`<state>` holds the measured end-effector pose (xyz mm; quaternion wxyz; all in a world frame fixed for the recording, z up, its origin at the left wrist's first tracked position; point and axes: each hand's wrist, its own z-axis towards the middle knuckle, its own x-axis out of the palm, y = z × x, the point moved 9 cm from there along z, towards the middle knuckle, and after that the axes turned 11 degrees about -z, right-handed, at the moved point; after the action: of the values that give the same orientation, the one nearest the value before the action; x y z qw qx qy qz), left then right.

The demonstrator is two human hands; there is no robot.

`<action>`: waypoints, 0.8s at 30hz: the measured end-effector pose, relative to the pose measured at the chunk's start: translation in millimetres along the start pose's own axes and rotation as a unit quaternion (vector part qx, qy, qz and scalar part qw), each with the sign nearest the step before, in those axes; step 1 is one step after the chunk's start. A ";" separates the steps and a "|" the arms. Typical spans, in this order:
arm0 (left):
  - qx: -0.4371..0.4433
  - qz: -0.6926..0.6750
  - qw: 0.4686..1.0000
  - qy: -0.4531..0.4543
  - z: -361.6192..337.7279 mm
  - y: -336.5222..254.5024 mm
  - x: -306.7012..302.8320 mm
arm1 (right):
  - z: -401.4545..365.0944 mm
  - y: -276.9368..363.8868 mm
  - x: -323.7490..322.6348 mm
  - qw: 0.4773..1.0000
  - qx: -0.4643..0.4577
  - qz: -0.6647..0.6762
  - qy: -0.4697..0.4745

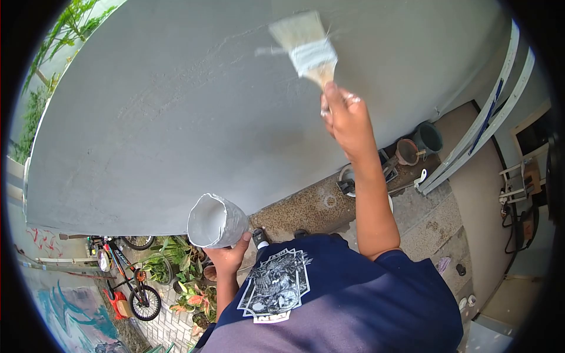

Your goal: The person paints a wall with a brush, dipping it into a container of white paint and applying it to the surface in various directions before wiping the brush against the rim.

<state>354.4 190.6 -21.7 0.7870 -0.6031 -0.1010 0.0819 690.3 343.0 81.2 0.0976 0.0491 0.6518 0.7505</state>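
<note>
Before a grey wall (147, 135) outdoors, grips a wide brush (313, 55) by its handle at twelve o'clock in the right hand (347, 119) and holds a whitish container (235, 221) at eight in the left hand (231, 259), apparently coating the wall, likely needing even pressure next

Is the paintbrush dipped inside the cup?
No, the paintbrush is up at the grey wall, well apart from the cup lower down.

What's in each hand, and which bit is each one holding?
The right hand holds a paintbrush by its handle. The left hand holds a whitish pot from outside, near its base; that grip is partly hidden.
</note>
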 end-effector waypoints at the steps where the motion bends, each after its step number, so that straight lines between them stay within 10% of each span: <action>1: -0.002 0.001 1.000 0.003 0.3 0.3 0.7 | 4.6 24.4 0.5 0.998 -0.049 0.041 -0.008; 4: 0.005 0.022 1.000 0.018 4.3 -3.2 4.0 | 20.9 30.6 12.4 0.997 -0.068 -0.011 0.016; 8: 0.004 -0.004 1.000 -0.004 -3.2 -4.4 -0.3 | 8.2 -139.2 45.4 0.986 0.007 -0.163 -0.015; 14: -0.027 -0.004 0.999 -0.020 -18.1 1.4 -17.9 | -76.2 -382.6 41.4 0.911 0.334 -0.224 0.090; 19: -0.006 0.001 1.000 -0.028 -18.8 -1.6 -20.4 | -74.9 -346.2 69.4 0.899 0.328 -0.229 0.177; 24: 0.009 -0.001 0.999 -0.034 -20.7 -4.1 -22.2 | -41.3 -112.8 97.0 0.984 0.075 -0.071 0.143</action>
<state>338.3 164.6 -24.2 0.7885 -0.5927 -0.1277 0.1030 596.6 338.2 -41.4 0.0523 -0.0977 0.7152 0.6901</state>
